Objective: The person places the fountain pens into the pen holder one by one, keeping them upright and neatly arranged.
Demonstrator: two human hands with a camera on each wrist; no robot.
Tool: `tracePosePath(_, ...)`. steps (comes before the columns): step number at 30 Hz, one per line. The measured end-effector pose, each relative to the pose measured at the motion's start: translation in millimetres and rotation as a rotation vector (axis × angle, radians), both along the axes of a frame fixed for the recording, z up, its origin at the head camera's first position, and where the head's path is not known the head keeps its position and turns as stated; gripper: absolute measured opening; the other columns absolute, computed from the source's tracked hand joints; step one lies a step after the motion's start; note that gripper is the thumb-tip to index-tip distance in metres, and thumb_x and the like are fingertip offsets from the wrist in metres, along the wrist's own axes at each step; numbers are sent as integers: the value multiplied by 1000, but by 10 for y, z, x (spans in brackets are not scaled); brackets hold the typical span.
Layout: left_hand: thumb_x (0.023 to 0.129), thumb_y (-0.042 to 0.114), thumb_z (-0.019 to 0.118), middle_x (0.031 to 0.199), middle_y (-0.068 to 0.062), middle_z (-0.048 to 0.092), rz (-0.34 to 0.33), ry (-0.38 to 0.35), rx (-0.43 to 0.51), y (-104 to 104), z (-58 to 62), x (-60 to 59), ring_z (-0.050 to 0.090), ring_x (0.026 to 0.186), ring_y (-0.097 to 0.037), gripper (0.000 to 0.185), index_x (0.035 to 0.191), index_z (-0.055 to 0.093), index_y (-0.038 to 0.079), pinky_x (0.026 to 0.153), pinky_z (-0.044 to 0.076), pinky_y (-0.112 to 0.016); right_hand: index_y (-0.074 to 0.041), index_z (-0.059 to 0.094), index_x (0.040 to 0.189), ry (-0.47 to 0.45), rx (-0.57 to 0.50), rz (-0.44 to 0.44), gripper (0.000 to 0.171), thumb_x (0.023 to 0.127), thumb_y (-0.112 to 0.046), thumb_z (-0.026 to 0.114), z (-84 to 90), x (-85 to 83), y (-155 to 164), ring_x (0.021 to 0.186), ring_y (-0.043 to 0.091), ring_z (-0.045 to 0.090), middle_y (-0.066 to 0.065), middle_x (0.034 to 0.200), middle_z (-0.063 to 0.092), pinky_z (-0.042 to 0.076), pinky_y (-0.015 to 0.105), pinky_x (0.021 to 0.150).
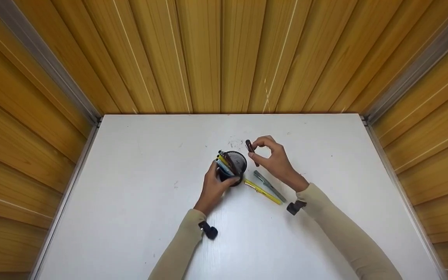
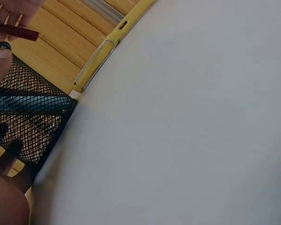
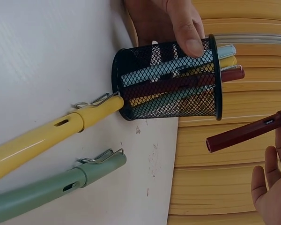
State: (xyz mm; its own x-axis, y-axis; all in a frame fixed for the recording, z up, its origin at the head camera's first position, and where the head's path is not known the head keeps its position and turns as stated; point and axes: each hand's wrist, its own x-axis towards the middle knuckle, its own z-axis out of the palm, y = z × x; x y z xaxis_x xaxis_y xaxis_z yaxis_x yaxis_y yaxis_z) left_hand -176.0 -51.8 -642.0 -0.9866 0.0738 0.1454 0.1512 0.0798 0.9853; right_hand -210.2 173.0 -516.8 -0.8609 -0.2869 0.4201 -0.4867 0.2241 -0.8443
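We steady the mesh cup (image 1: 233, 166) w/ left hand (image 1: 213, 186) at table (image 1: 130, 186) centre; right hand (image 1: 276, 161) pinches maroon pen (image 1: 250, 148), next needs tip-down alignment over rim.

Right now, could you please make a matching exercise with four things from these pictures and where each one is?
Things:
1. dark red pen
2. yellow pen
3. green pen
4. mesh cup

Places:
A. lying on the table, cap end touching the cup's base
B. gripped by the left hand
C. pinched in the right hand, above the table
D. lying on the table, apart from the cup

Pairs: 1-C, 2-A, 3-D, 4-B
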Motion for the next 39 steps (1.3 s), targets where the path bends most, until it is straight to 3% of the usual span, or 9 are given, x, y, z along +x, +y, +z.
tracePosePath(4,90,28,94,147,-4,64,-8,9,-6,-4,14,3,58,145,-24,79,156,52,16,126,44,-46,4,73,107,12,11,17,17,93,10,81,-89,-92,15,114,21,56,21,112,69,43,46,104)
tracePosePath(10,89,27,95,146,-4,64,-12,24,5,-2,4,-3,57,146,-23,78,154,53,16,127,43,-45,-5,75,109,31,4,52,15,97,0,83,-80,-140,-3,114,21,57,11,113,70,45,44,105)
tracePosePath(17,88,29,95,146,-2,65,-10,33,10,-7,-17,-14,57,145,-22,79,154,54,17,127,43,-44,13,70,106,31,-45,41,16,92,14,79,274,47,-210,110,17,56,27,109,67,44,43,103)
tracePosePath(22,89,30,95,147,-2,64,-13,22,11,-10,-3,-4,56,146,-23,79,155,53,17,127,42,-46,13,70,104,35,-61,51,15,92,15,78,274,35,-259,110,18,56,27,108,66,44,62,101)
tracePosePath(24,90,29,94,148,-2,64,-13,20,11,-12,3,-1,56,147,-23,79,156,52,17,128,42,-46,13,70,104,33,-63,50,14,92,15,78,273,32,-276,110,19,56,27,108,67,44,62,101)
tracePosePath(31,90,32,94,150,-3,62,-7,-2,-19,-7,18,9,55,148,-25,82,158,50,17,128,42,-47,11,71,104,42,-63,32,16,91,15,79,272,33,-335,109,20,56,25,109,67,44,31,98)
tracePosePath(39,89,32,95,151,-4,62,6,-34,-34,-1,18,9,54,150,-26,83,158,50,17,128,41,-47,10,71,105,61,-74,46,17,91,15,78,281,25,-393,109,19,57,26,110,67,44,29,97)
